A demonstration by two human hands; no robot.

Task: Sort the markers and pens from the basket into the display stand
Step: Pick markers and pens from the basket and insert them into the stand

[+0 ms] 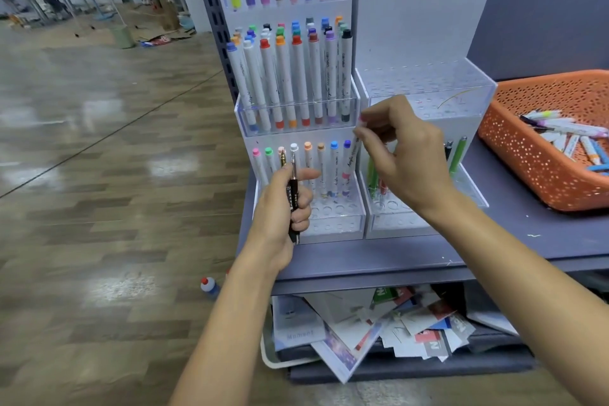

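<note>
A white marker (pixel 357 142) with a pink cap is pinched by the right hand (pixel 405 155) at the right end of the stand's (pixel 336 224) bottom row. At its 8 o'clock, dark pens (pixel 293 189) are gripped upright in the left hand (pixel 283 204). More markers are held in the orange basket (pixel 540 175) at 3 o'clock on the counter (pixel 543 241).
</note>
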